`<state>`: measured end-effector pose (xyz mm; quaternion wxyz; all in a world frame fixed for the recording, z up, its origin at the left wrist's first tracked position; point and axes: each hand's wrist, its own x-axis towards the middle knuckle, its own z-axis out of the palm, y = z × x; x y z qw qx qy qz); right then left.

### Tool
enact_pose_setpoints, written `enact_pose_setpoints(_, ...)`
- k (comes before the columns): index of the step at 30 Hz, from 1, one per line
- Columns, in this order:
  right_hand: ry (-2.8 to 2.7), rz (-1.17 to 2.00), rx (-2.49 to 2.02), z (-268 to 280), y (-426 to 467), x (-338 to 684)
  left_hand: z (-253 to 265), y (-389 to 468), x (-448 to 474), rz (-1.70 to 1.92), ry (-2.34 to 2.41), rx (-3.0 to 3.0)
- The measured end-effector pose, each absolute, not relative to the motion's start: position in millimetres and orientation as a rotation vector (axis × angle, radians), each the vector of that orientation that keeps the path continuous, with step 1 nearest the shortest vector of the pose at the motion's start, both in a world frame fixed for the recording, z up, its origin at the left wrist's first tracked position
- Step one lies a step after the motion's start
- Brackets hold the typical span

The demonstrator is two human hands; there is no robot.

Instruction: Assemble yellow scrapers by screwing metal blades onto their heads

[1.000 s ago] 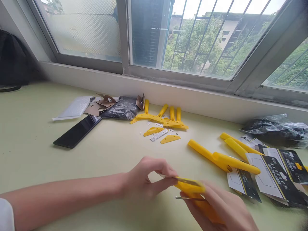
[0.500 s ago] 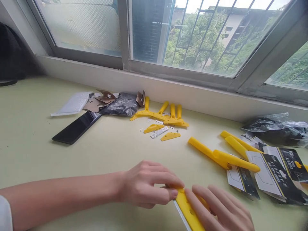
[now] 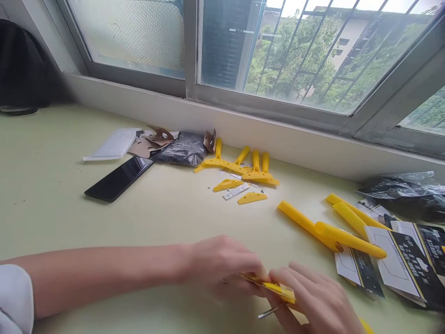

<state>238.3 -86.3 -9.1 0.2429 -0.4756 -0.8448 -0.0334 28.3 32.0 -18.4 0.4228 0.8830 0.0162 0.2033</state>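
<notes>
My left hand (image 3: 227,262), blurred by motion, has its fingers closed on the near end of a yellow plastic scraper (image 3: 281,291). My right hand (image 3: 314,299) grips the same scraper from the other side, thumb beneath it. Below the scraper a thin metal strip (image 3: 267,313) sticks out beside the right hand; I cannot tell whether it is joined to the scraper. A bit of yellow shows past the right hand at the bottom edge. To the right of the hands lie yellow handles (image 3: 351,239), one across another.
Several yellow scrapers (image 3: 255,176) stand in a row by the window wall, with loose yellow plates (image 3: 252,198), a metal blade (image 3: 236,191) and small nuts before them. A black phone (image 3: 118,180) lies left. Printed packaging cards (image 3: 399,260) and a black plastic bag (image 3: 406,195) are right.
The scraper has been turned from its flat face to a thin edge-on view, and the metal strip now shows below. Both hands have shifted closer together; the view has swung slightly left.
</notes>
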Motion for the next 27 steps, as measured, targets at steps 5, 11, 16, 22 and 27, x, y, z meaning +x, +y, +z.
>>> enact_pose_setpoints(5,-2.15,0.419,-1.391,-12.4,-81.1,236.1,-18.9,31.1,31.8,0.368,0.053,1.707)
enact_pose_setpoints(11,-1.898,0.775,-1.585,-12.1,-74.0,229.7,-16.4,38.2,37.6,0.209,0.176,1.3)
enact_pose_setpoints(16,-1.707,1.054,-1.647,-7.3,-64.3,224.5,-16.8,60.6,38.2,0.04,0.306,1.224)
enact_pose_setpoints(22,-1.596,1.266,-1.609,-2.4,-59.7,227.6,-16.2,67.6,38.6,-0.192,0.171,0.865)
enact_pose_setpoints(27,-1.562,1.278,-1.623,4.9,-60.9,225.9,-11.3,61.7,35.9,-0.165,0.15,0.812)
